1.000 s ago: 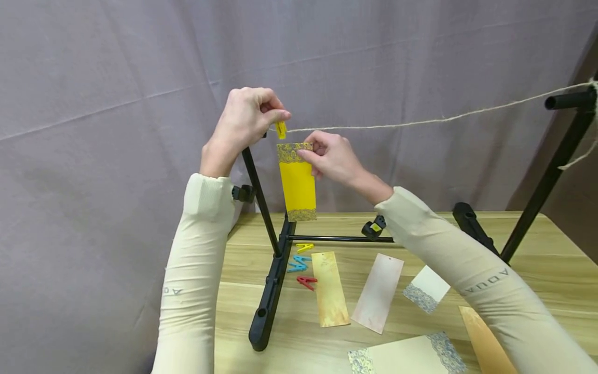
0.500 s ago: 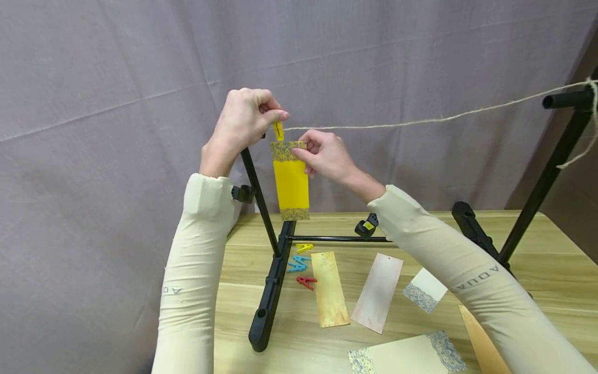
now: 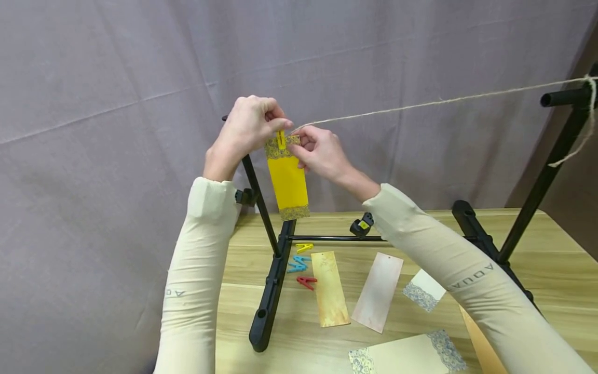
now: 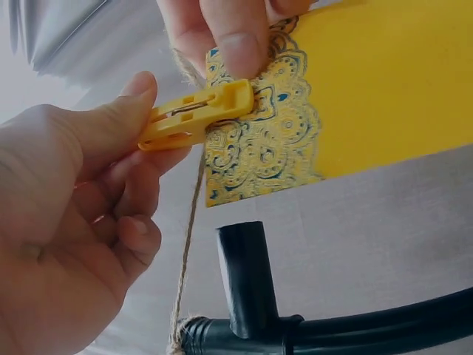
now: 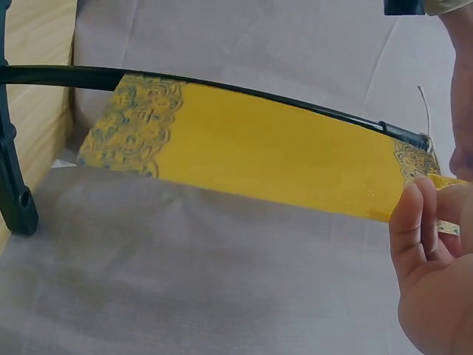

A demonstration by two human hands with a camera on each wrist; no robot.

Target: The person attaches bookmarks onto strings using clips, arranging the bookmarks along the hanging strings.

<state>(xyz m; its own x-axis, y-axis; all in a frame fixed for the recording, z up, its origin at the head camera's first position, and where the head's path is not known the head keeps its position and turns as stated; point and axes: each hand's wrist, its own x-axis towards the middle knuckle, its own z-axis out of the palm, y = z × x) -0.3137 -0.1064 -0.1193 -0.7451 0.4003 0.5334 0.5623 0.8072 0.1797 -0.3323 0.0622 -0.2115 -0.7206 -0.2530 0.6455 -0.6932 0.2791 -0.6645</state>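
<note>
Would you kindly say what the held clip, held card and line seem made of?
Clip: probably smooth plastic, evenly coloured, with a metal-looking spring. Card: perhaps smooth stiff paper, thin and flat. Line: likely matte twine, with stray fibres.

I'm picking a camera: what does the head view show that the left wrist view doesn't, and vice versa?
Only the head view shows the table, its loose cards, red clip and blue clips, and the sleeves.

Only the left wrist view shows the palm of the left hand and string wound round the left post.

Both show the left hand pinching the yellow clip over the yellow card's edge, and the right hand holding that card.
</note>
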